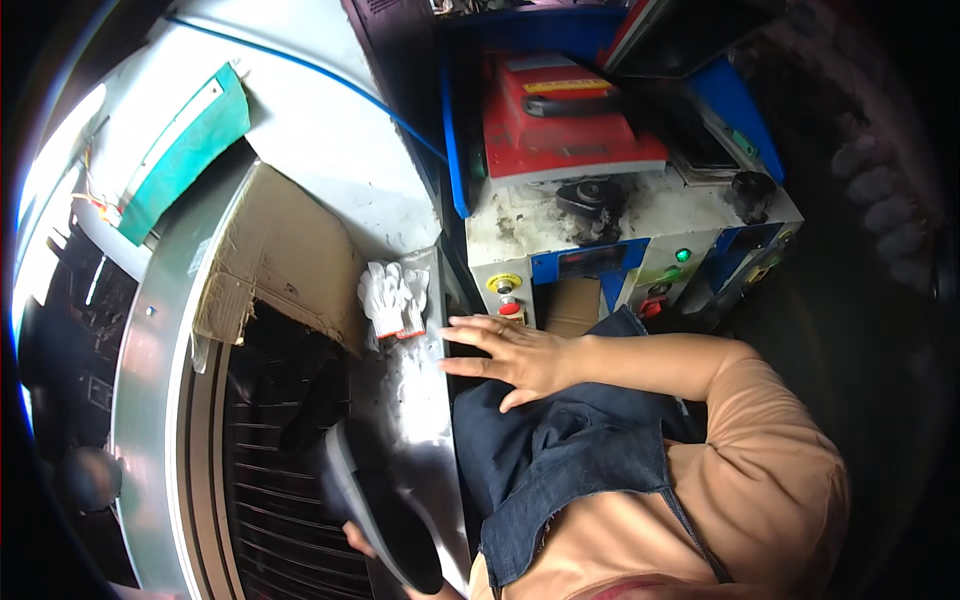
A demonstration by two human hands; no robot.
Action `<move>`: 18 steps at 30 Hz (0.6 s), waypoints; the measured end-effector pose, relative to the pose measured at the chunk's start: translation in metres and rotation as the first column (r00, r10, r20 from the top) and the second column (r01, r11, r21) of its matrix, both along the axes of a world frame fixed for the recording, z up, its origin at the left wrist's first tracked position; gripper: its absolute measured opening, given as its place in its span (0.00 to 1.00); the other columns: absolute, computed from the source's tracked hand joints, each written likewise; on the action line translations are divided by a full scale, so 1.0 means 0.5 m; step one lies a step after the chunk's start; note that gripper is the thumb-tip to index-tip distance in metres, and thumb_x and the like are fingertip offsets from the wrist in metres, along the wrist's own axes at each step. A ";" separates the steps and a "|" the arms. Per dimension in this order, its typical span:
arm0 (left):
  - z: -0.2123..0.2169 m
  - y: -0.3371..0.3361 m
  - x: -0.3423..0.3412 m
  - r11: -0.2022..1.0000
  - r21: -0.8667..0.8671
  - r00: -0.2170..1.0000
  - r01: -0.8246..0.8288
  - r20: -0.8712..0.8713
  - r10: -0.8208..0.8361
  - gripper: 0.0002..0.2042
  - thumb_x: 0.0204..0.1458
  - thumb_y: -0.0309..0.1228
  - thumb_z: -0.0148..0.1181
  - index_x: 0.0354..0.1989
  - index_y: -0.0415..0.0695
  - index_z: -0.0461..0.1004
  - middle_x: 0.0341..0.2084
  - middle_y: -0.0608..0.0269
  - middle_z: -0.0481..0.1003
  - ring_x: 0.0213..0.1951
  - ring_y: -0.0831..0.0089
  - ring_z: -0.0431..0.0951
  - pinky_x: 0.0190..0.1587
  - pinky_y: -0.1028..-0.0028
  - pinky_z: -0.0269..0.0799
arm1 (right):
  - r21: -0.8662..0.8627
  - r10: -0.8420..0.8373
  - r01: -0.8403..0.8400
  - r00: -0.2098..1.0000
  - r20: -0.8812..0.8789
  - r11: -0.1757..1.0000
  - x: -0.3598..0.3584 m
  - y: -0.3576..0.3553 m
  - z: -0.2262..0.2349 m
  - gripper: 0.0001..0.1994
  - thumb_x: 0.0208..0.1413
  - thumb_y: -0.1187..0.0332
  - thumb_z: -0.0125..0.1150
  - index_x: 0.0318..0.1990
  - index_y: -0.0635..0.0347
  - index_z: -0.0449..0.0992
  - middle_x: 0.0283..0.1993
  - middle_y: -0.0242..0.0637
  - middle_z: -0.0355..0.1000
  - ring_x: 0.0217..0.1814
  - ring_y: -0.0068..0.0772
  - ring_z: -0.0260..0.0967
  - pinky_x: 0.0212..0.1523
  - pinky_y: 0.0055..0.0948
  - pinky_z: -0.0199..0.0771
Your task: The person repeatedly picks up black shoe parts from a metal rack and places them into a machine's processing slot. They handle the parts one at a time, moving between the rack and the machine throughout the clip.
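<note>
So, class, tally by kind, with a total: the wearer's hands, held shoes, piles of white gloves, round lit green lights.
Hands: 2 (left hand, right hand)
Held shoe: 1
Pile of white gloves: 1
Green light: 1
Total: 5

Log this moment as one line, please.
left hand: holding dark shoe | right hand: empty, fingers spread, near metal ledge | white gloves: on ledge | cardboard: left of gloves

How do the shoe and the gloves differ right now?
The shoe is dark with a pale edge; the gloves are white with red-edged cuffs. The shoe is in the left hand; the gloves lie on the metal ledge. The shoe looks blurred, the gloves sharper. Neither is being worn.
</note>
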State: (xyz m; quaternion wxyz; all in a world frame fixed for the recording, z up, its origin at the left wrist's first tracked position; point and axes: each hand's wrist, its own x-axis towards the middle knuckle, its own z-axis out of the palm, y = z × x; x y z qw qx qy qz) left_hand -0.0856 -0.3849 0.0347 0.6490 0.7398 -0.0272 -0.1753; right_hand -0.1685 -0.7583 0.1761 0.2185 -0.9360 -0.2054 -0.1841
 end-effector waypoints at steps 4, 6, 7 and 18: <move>0.079 -0.154 -0.036 0.887 -0.337 0.889 0.317 -0.220 -0.401 0.54 0.52 0.69 0.49 0.71 0.29 0.44 0.59 0.24 0.63 0.56 0.36 0.72 0.56 0.53 0.74 | -0.271 0.160 -0.118 0.978 0.136 0.955 -0.002 -0.038 0.078 0.60 0.29 0.59 0.81 0.74 0.35 0.49 0.79 0.46 0.38 0.81 0.52 0.31 0.77 0.59 0.33; 0.124 -0.255 -0.040 0.768 -0.469 0.760 0.436 -0.265 -0.594 0.54 0.53 0.69 0.48 0.71 0.29 0.44 0.59 0.23 0.63 0.56 0.36 0.73 0.56 0.53 0.75 | -0.425 0.170 -0.047 0.952 0.255 0.904 -0.054 -0.096 0.102 0.54 0.34 0.62 0.77 0.72 0.38 0.52 0.76 0.47 0.44 0.79 0.50 0.42 0.76 0.53 0.43; 0.154 -0.310 -0.038 0.698 -0.535 0.683 0.476 -0.274 -0.677 0.54 0.53 0.69 0.48 0.71 0.29 0.44 0.59 0.23 0.63 0.55 0.36 0.73 0.56 0.53 0.75 | -0.437 0.162 -0.060 0.966 0.199 0.897 -0.096 -0.123 0.131 0.50 0.37 0.63 0.74 0.72 0.39 0.54 0.75 0.48 0.46 0.77 0.49 0.46 0.75 0.51 0.47; 0.489 -0.662 -0.104 0.115 -0.850 -0.031 0.515 -0.153 -0.988 0.54 0.54 0.69 0.46 0.71 0.30 0.42 0.59 0.22 0.63 0.54 0.35 0.74 0.53 0.52 0.77 | -0.093 -0.283 0.348 0.869 0.406 0.933 -0.435 -0.249 0.206 0.37 0.40 0.64 0.76 0.63 0.35 0.72 0.65 0.45 0.62 0.64 0.49 0.65 0.60 0.42 0.74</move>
